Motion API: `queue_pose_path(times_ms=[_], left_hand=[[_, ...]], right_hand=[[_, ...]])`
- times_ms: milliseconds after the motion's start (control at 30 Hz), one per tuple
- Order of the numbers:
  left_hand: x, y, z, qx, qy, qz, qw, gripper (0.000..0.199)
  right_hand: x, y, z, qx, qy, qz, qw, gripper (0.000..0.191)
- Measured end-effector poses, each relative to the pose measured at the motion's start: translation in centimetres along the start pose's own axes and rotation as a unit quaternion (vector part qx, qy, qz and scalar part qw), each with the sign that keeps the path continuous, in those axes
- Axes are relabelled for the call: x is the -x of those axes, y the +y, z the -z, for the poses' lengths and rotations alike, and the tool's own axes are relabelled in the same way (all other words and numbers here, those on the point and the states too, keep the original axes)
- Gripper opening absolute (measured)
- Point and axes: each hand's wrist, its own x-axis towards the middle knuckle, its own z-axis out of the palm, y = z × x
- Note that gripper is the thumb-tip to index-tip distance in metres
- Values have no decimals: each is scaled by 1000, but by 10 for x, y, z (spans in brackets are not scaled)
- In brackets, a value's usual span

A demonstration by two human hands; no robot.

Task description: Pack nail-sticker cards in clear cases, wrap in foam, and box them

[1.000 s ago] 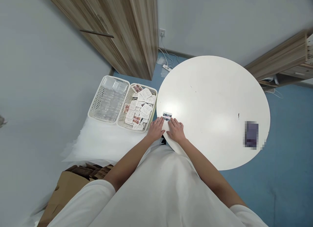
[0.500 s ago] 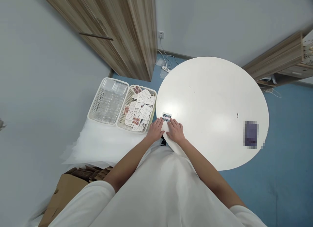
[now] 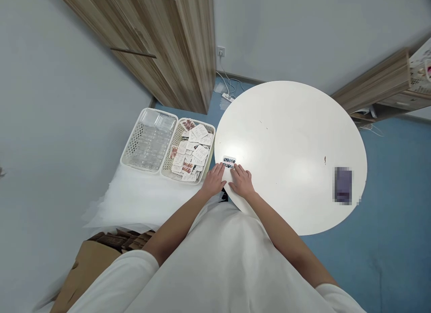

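Observation:
A small white card [image 3: 229, 160] with two rows of dark, shiny oval pieces lies at the near left edge of the round white table [image 3: 286, 124]. Flat on the table, my left hand [image 3: 213, 180] has its fingertips at the card's lower left corner, its thumb held apart. At the lower right corner rests my right hand [image 3: 242, 180], its fingers also stretched out. Neither hand is closed round anything. The card's lower part lies between the two hands.
Left of the table stand a white basket [image 3: 162, 165] of cards and a white basket [image 3: 125, 153] of clear plastic cases. A blurred purple object [image 3: 343, 185] lies at the table's right. Behind are a wooden cabinet [image 3: 168, 48] and a power strip [image 3: 228, 97].
The view has shifted slightly, so the table and purple object appear a little further left. Both hands and the card keep nearly the same places.

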Motion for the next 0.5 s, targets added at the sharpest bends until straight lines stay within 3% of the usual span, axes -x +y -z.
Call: queue_pose_path(times_ms=[300,500], left_hand=[[3,4,1,27,6,8,1000,61],[6,18,0,78,18,55,995,65]], right_hand=[[8,2,0,-10,16,-5,1000,52],[29,11,-1,-39,47,-14,998,55]])
